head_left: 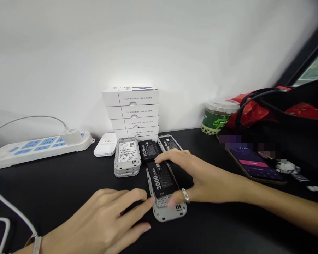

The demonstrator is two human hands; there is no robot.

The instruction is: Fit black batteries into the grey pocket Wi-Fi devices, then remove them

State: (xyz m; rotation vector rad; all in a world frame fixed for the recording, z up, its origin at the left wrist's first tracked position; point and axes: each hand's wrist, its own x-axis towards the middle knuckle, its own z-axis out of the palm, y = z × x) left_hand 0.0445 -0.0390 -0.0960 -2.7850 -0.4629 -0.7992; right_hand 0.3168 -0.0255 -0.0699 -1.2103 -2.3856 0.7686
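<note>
The right hand (192,174) pinches a battery (163,180) over the shell (168,214) between the hands. The loosely spread left hand (111,215) touches the shell.

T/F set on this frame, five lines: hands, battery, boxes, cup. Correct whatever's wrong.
1. The right hand spans a battery over an open casing. True.
2. That battery is printed 5000mAh. False: it reads 3000mAh.
3. The cup stands right of the white boxes. True.
4. Those white boxes lie scattered singly. False: they are stacked.
5. The left hand has a fingertip at the open casing's left edge. True.
</note>
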